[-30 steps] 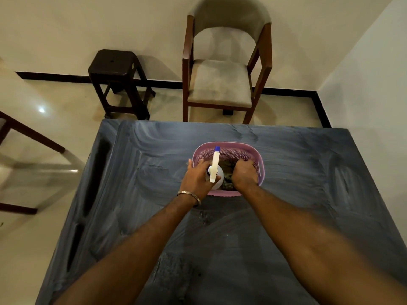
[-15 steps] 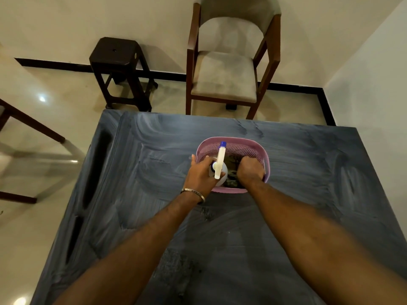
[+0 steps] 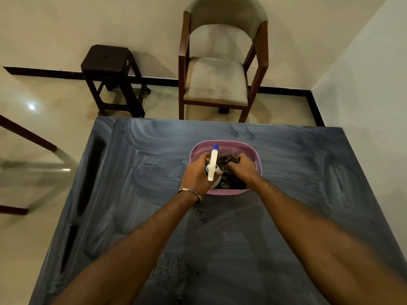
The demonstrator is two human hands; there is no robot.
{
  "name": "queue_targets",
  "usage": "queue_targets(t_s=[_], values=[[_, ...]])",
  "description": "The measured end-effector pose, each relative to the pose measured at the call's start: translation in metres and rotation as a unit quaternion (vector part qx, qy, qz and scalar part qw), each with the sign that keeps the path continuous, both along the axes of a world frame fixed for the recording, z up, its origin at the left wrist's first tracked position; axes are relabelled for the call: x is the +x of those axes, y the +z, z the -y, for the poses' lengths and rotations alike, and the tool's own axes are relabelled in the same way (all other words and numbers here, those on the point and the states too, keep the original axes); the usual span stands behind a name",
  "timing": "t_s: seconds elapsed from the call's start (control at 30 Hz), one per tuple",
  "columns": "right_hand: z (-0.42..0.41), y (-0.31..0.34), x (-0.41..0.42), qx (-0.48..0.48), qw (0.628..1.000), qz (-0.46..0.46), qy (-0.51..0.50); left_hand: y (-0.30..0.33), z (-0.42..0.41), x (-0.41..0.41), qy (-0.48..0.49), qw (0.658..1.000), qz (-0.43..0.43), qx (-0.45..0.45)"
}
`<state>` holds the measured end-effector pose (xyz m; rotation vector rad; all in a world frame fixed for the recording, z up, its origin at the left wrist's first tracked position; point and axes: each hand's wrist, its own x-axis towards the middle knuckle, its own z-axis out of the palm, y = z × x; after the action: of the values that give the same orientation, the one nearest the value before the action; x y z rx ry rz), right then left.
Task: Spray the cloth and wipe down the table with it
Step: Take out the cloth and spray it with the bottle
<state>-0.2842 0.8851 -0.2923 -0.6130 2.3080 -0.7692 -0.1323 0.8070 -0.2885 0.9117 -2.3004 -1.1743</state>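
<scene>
1. Basket [image 3: 255, 154] sits mid-table, toward the far edge, holding the cloth [image 3: 229, 160].
2. Left hand [image 3: 198, 175] grips the spray bottle [image 3: 213, 165]; right hand [image 3: 244, 170] clutches the cloth.
3. Lift both straight up, clear of the rim.

No text, label, brand, number or sign can be read anywhere in this view. The bangle [image 3: 191, 192] on the left wrist carries what look like engraved marks, but they are too small and blurred to make out. A small round sticker [image 3: 127, 62] sits on the dark stool [image 3: 108, 60], and nothing on it is legible either.
</scene>
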Motion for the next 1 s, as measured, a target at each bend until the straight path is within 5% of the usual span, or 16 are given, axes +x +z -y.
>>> queue_targets(t_s=[0.33,0.6,0.83,1.0], values=[[0.0,-0.001,-0.004,0.055,0.977,0.207,-0.016,0.004,-0.003,-0.005,0.017,1.0,0.016,-0.003],[-0.017,0.045,-0.01,-0.079,0.954,0.271,-0.1,0.008,0.006,-0.006,-0.04,0.999,0.016,0.027],[-0.045,0.061,-0.005,-0.242,0.854,0.373,-0.27,0.019,0.007,-0.011,-0.045,0.994,-0.016,0.099],[-0.062,0.072,-0.003,-0.273,0.837,0.379,-0.285,0.033,0.002,-0.021,-0.015,0.994,-0.046,0.101]])
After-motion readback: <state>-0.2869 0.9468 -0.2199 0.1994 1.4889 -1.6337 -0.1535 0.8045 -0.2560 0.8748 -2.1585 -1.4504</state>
